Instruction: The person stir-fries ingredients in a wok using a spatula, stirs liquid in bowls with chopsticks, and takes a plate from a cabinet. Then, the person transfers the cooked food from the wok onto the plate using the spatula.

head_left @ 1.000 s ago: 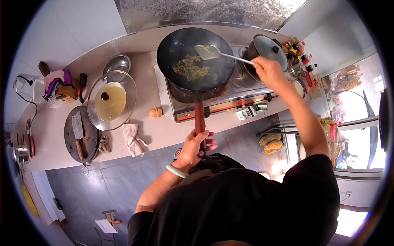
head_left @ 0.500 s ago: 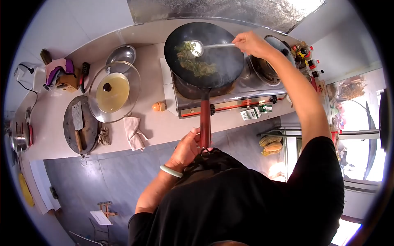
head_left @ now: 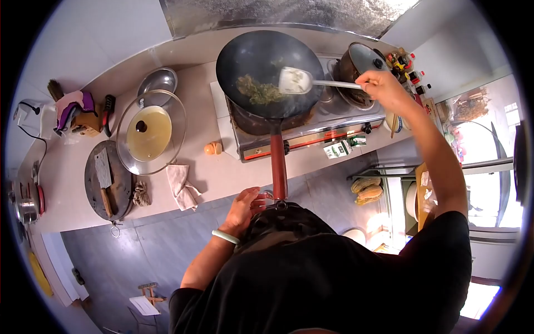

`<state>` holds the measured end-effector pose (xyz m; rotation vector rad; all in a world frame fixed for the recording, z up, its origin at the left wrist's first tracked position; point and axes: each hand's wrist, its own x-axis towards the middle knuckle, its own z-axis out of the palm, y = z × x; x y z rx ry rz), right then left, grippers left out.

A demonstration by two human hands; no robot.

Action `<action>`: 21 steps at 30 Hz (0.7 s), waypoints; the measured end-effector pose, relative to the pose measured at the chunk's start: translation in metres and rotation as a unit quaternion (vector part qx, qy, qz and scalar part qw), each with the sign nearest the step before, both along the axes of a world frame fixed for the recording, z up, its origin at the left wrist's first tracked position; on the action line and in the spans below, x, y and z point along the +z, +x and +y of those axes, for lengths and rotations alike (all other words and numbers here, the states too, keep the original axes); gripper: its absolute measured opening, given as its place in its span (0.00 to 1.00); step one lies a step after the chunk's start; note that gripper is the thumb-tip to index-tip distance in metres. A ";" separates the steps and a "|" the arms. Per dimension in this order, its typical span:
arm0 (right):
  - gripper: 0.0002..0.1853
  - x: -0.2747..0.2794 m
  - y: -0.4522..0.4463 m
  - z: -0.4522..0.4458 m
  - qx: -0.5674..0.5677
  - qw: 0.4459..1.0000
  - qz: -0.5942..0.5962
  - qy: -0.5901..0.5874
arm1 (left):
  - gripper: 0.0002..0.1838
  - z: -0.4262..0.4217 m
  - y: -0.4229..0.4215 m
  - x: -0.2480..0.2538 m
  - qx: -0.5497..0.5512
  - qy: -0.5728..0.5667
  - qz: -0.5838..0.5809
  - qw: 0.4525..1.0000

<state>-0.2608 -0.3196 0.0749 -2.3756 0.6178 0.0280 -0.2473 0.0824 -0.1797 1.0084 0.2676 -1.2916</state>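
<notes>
My right hand (head_left: 384,89) is closed around the end of the long handle of a metal spatula (head_left: 296,81). The spatula's broad blade is over the right part of a black wok (head_left: 303,58), beside a heap of cooked green leafy food (head_left: 258,92). The wok sits on the stove with its reddish-brown handle (head_left: 278,167) pointing toward my body. Just left of that handle's end is my left hand (head_left: 245,209), fingers loosely bent and apart, not wrapped around it. A pale bangle circles the left wrist.
Left on the counter are a glass lid (head_left: 179,139) over a bowl of yellowish liquid, a cleaver (head_left: 103,170) on a round board (head_left: 94,192), a cloth (head_left: 181,186) and cracked eggshells (head_left: 212,148). A lidded pot (head_left: 356,58) and several bottles (head_left: 414,75) stand right.
My right hand has moved right and toward me, carrying the spatula from the food to the wok's right side. My left hand has shifted slightly left, away from the wok handle.
</notes>
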 end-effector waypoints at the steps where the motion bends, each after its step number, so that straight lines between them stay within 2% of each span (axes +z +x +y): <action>1: 0.09 0.003 0.004 -0.005 -0.019 0.999 0.045 0.002 | 0.19 0.003 -0.001 -0.002 0.002 -0.001 -0.002 1.000; 3: 0.09 0.008 0.012 -0.017 -0.057 0.989 0.135 0.006 | 0.19 0.009 -0.005 -0.007 0.007 -0.004 -0.006 1.000; 4: 0.10 0.008 0.015 -0.023 -0.080 0.982 0.149 0.084 | 0.19 0.012 -0.008 -0.010 0.009 0.001 -0.005 1.000; 8: 0.10 -0.008 0.040 -0.011 -0.052 0.950 0.236 0.197 | 0.18 0.027 -0.021 -0.029 0.025 0.005 0.007 1.000; 11: 0.08 -0.050 0.052 0.006 -0.111 0.916 0.208 0.324 | 0.18 0.033 -0.025 -0.030 0.041 0.007 0.026 0.999; 14: 0.07 -0.102 0.052 0.032 -0.181 0.911 0.066 0.365 | 0.17 0.036 -0.028 -0.028 0.056 0.010 0.044 0.997; 17: 0.09 -0.126 0.057 0.040 -0.202 0.909 -0.049 0.361 | 0.17 0.039 -0.023 -0.026 0.053 0.013 0.038 0.998; 21: 0.10 -0.112 0.049 0.048 -0.191 0.933 -0.082 0.293 | 0.17 0.044 -0.018 -0.027 0.056 0.025 0.021 0.998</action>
